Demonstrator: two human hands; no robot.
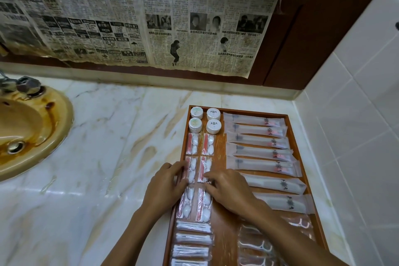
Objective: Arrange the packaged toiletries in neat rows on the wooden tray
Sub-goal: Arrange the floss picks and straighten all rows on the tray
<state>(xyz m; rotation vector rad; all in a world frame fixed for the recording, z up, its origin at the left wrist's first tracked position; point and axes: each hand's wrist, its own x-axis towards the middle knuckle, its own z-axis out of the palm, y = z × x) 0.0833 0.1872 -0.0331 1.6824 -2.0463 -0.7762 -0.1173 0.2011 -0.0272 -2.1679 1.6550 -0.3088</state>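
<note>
A shallow rectangular wooden tray [222,242] is set on the white veined marble counter [108,147], pushed into its far right corner beside the white tiled wall [356,136]. At the tray's far left corner four small round white jars [205,120] are stood in a two-by-two block. Just nearer, clear sachets holding red sticks and white pads [199,170] are laid in two columns along the tray's left edge, and flat packets of white cotton swabs [193,238] are stacked in a single column at the near left corner. Along the right edge long frosted sleeves with dark printed emblems [261,151] are ranged in one column, each lying crosswise, slightly overlapped; clear packets of floss picks [257,246] are seen at the near right (partly hidden by the forearm).

The left hand [166,185] is laid flat, fingers extended, over the tray's left rim with its fingertips touching the left column of sachets; nothing is gripped. The right hand [228,188] is likewise spread, its fingertips pressed on the right column of sachets, nothing enclosed.

A yellowish stained round basin [28,136] is sunk into the counter's left end, and yellowed newspaper sheets [140,13] are fixed to the back wall.
</note>
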